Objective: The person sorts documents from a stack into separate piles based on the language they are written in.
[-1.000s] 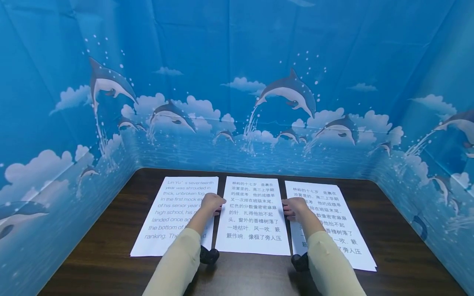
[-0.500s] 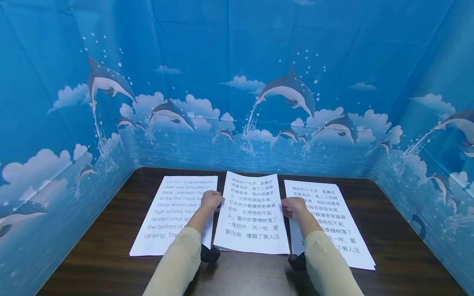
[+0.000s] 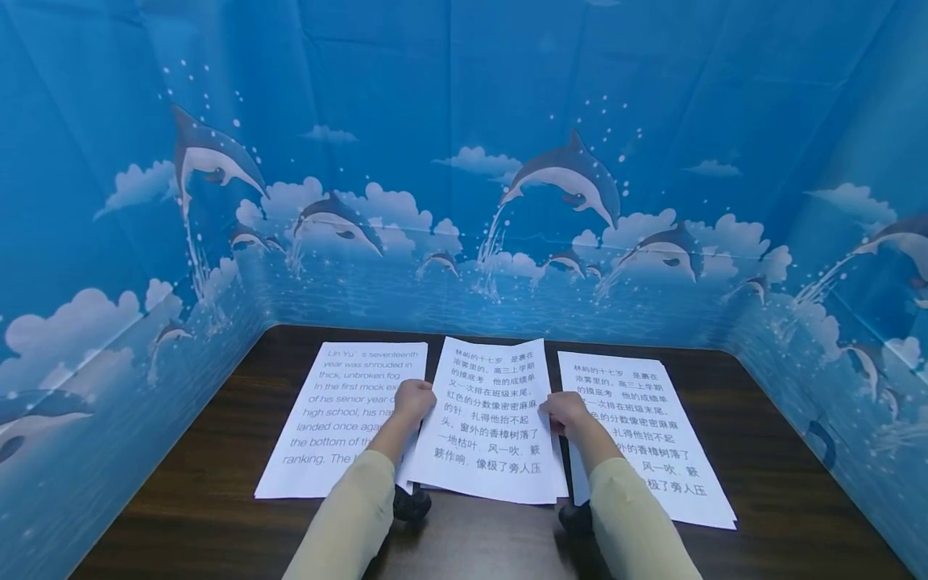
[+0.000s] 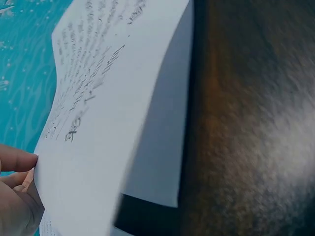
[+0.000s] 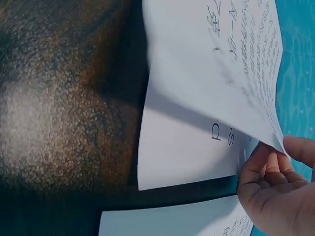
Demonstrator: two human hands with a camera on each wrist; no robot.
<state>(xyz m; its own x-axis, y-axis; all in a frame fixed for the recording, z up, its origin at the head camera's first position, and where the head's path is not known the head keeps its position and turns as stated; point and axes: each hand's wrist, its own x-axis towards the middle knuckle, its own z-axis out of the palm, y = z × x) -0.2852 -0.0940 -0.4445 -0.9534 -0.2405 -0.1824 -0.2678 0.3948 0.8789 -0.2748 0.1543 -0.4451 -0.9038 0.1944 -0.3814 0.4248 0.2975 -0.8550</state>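
Observation:
A printed sheet of paper [image 3: 482, 427] with Chinese text is held up in the middle, bowed between both hands. My left hand [image 3: 415, 400] pinches its left edge, thumb and fingers also showing in the left wrist view. At the opposite edge, my right hand [image 3: 568, 411] pinches the sheet between thumb and fingers. Beneath it, another sheet [image 5: 182, 142] shows a few Latin letters in the right wrist view; most of it is covered. In that view the lifted sheet [image 5: 192, 54] slopes up from the lower one.
To the left lies a stack of English-printed paper [image 3: 326, 435]; on the right, a stack with Chinese text [image 3: 681, 459], partly behind my right forearm. All rest on a dark wooden table [image 3: 196, 451]. A blue dolphin-patterned curtain [image 3: 406, 97] surrounds its back and sides.
The middle sheet lay flat a second ago; both hands have raised it and shifted it slightly left. Its lower left corner now overlaps the left stack's edge, and a lower sheet shows at the right.

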